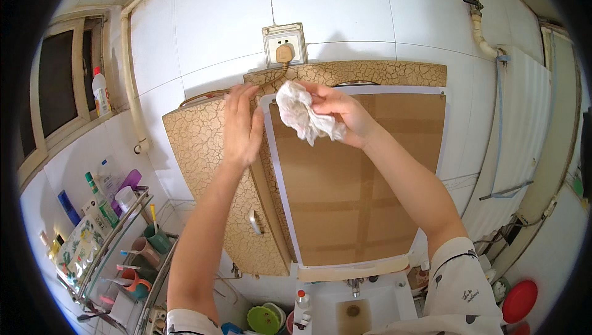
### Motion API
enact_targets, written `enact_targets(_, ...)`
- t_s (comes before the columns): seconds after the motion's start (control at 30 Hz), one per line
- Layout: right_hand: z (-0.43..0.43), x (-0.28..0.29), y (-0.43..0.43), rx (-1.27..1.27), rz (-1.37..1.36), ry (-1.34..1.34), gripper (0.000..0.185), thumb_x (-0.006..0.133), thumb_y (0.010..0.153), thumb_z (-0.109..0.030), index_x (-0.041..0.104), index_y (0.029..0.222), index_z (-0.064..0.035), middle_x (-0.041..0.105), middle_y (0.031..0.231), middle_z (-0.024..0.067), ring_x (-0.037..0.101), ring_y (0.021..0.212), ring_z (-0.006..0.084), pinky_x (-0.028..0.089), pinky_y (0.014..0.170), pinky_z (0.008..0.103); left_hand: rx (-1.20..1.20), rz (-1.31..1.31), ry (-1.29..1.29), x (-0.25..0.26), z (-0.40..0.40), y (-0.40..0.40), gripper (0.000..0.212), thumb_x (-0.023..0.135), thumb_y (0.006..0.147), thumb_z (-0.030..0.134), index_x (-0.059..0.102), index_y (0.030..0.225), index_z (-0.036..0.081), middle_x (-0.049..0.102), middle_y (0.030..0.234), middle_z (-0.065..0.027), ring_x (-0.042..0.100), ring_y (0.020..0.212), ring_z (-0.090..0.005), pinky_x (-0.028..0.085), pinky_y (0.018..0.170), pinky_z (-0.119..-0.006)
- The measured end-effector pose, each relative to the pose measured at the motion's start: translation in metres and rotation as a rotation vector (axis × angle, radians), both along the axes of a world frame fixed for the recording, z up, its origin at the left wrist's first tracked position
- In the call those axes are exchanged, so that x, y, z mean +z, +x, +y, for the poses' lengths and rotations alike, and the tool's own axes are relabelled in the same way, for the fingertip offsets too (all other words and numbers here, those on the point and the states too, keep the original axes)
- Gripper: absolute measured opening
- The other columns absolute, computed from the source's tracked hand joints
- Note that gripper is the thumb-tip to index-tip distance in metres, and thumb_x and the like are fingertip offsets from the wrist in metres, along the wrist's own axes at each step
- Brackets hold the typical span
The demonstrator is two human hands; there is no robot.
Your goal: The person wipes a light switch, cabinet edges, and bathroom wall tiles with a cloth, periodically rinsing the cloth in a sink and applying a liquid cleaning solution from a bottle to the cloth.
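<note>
My right hand (344,111) grips a crumpled white cloth (303,113) in front of the top left corner of a white-framed panel (351,178) with a brown surface. To its left my left hand (241,124) is raised with nothing in it, fingers upright, over the upper part of a crackle-patterned cabinet (199,145); whether it touches the cabinet I cannot tell. Just above both hands, a beige plug (284,53) sits in a wall socket (283,34), its cord running down to the left behind my left fingers.
A white sink (384,307) with a faucet (355,287) lies below the panel, a small red-capped bottle (303,299) on its left rim. At left a glass-and-metal rack (115,233) holds bottles, cups and toothbrushes. A red basin (519,301) is at lower right, a green basin (263,320) below.
</note>
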State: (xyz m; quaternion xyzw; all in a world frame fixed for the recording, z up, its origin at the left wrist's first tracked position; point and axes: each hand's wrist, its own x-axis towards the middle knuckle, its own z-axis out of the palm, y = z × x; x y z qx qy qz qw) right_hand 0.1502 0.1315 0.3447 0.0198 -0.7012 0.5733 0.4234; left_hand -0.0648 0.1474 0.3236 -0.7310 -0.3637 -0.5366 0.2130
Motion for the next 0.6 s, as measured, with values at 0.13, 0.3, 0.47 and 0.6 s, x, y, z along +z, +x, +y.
enact_targets(0.13,-0.005,-0.030,0.002,0.107,0.009,-0.100,0.052,0.043,0.080,0.000,0.035,0.132,-0.0022,0.048,0.118,0.0144,0.053,0.105,0.0215,0.047,0.087,0.0334,-0.936,-0.523,-0.877,-0.016,-0.044,0.031,0.057,0.033,0.091,0.046,0.041,0.126,0.002,0.049,0.122,-0.0160,0.045,0.116,-0.0258,0.032,0.101,-0.042)
enact_targets(0.3,-0.024,-0.065,0.014,-0.071,-0.115,-0.198,0.047,0.048,0.085,-0.006,0.036,0.131,-0.0030,0.055,0.110,0.0108,0.057,0.098,0.0166,0.048,0.082,0.0300,-0.944,-0.449,-0.978,-0.052,-0.071,0.037,0.048,0.047,0.089,0.043,0.048,0.118,0.004,0.056,0.106,-0.0093,0.054,0.098,-0.0158,0.045,0.085,-0.032)
enact_targets(0.47,-0.018,-0.098,0.032,-0.404,-0.279,-0.154,0.037,0.046,0.090,-0.008,0.040,0.126,-0.0021,0.056,0.113,0.0117,0.057,0.097,0.0153,0.048,0.080,0.0282,-0.686,-0.449,-0.928,-0.069,-0.060,0.022,0.019,0.056,0.089,0.022,0.051,0.100,0.007,0.056,0.087,0.0000,0.053,0.081,-0.0066,0.043,0.070,-0.022)
enact_targets(0.6,-0.028,-0.121,0.030,-0.453,-0.379,-0.208,0.033,0.047,0.092,-0.011,0.044,0.122,0.0003,0.054,0.116,0.0154,0.056,0.101,0.0175,0.047,0.084,0.0286,-0.556,-0.647,-0.792,-0.074,-0.050,0.016,0.015,0.053,0.090,0.020,0.050,0.096,0.007,0.054,0.086,-0.0002,0.052,0.080,-0.0077,0.043,0.070,-0.023)
